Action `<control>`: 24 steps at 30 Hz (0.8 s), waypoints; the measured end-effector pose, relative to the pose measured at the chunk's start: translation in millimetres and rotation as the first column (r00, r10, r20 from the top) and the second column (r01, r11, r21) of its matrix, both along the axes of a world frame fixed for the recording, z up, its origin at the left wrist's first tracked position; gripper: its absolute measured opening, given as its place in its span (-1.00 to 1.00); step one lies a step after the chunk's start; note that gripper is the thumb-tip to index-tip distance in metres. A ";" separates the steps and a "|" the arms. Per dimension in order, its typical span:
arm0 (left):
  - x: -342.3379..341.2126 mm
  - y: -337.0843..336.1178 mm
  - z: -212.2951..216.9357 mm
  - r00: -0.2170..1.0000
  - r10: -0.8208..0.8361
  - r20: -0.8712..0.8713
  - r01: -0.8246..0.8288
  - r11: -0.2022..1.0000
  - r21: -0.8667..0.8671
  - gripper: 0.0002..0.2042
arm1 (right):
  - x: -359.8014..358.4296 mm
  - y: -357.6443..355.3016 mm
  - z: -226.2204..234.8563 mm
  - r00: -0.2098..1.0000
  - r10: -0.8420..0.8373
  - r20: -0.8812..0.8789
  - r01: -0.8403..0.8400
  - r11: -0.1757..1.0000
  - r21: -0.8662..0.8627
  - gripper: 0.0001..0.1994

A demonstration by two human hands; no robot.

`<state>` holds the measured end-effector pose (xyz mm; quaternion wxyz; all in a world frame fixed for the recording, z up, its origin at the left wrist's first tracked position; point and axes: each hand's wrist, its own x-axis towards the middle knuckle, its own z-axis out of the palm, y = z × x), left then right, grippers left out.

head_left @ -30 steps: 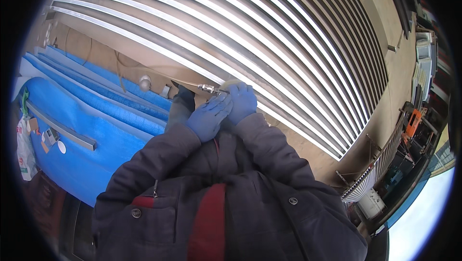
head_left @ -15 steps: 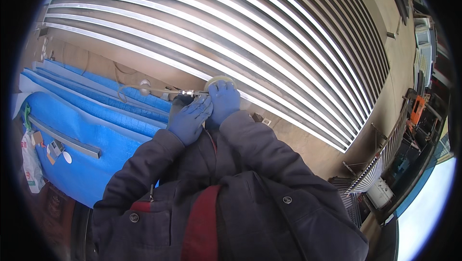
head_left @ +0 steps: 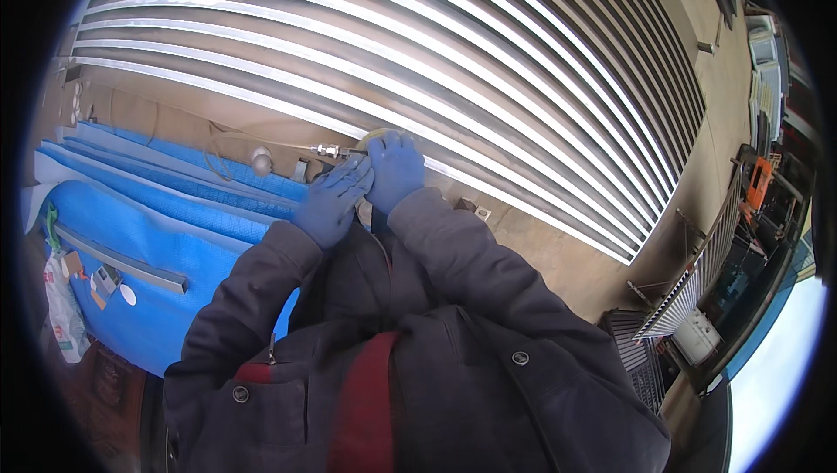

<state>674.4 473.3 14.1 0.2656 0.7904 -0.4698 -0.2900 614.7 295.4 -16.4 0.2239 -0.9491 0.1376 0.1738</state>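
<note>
Head view: both blue-gloved hands meet over a small pneumatic tool (head_left: 344, 153) at the slatted metal panel's (head_left: 488, 63) near edge. Left hand (head_left: 331, 198) cups beneath with fingers together, steadying; right hand (head_left: 394, 168) wraps it. Blue sheeting (head_left: 139, 229) lies left, fittings (head_left: 261, 159) and hose (head_left: 227, 146) nearby.

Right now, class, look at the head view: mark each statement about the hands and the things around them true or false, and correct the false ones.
1. Both hands wear blue gloves. True: left hand, right hand.
2. The hands are far apart. False: they are close together around a small tool with a metal fitting.
3. The metal slats are painted red. False: they are silvery grey.
4. Blue sheeting lies to the person's left. True.
5. The person's sleeves are bright yellow. False: the jacket sleeves are dark.
</note>
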 end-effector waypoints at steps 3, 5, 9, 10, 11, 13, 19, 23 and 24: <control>1.6 -9.2 2.4 0.999 -0.054 0.003 0.054 0.999 0.006 -0.43 | -3.0 -6.9 9.3 0.996 -0.051 -0.067 0.050 0.999 -0.016 -0.55; -20.0 -35.5 0.9 0.995 -0.096 0.003 0.096 0.995 -0.035 -0.43 | -23.4 -30.2 17.4 0.986 -0.105 -0.125 0.102 0.994 -0.034 -0.55; -48.9 -69.0 -4.4 0.995 -0.085 -0.057 0.077 0.988 -0.131 -0.42 | -50.6 -60.7 20.8 0.987 -0.154 -0.050 0.152 0.988 -0.039 -0.59; -47.6 -65.7 -5.0 0.996 -0.067 -0.062 0.060 0.991 -0.120 -0.42 | -49.8 -59.2 17.4 0.978 -0.178 -0.113 0.173 0.984 -0.045 -0.61; -44.1 -60.2 -5.3 0.998 -0.040 -0.052 0.031 0.988 -0.150 -0.41 | -46.3 -54.2 12.8 0.989 -0.138 -0.045 0.136 0.990 -0.040 -0.60; -30.6 -40.6 -3.5 0.999 -0.030 -0.015 0.029 0.999 -0.031 -0.41 | -33.8 -35.9 1.8 0.996 -0.087 0.026 0.088 0.995 -0.042 -0.58; -39.2 -53.2 -4.6 0.994 -0.113 -0.014 0.112 0.991 -0.067 -0.42 | -56.1 -43.0 -1.0 0.991 -0.132 0.020 0.133 0.986 -0.098 -0.60; -78.4 -100.5 -18.8 0.965 -0.232 -0.119 0.196 0.946 -0.260 -0.44 | -108.1 -90.2 16.2 0.972 -0.209 -0.103 0.190 0.967 -0.168 -0.62; -82.1 -103.2 -20.1 0.964 -0.217 -0.151 0.178 0.955 -0.238 -0.44 | -113.3 -94.2 17.1 0.986 -0.164 -0.016 0.160 0.977 -0.140 -0.62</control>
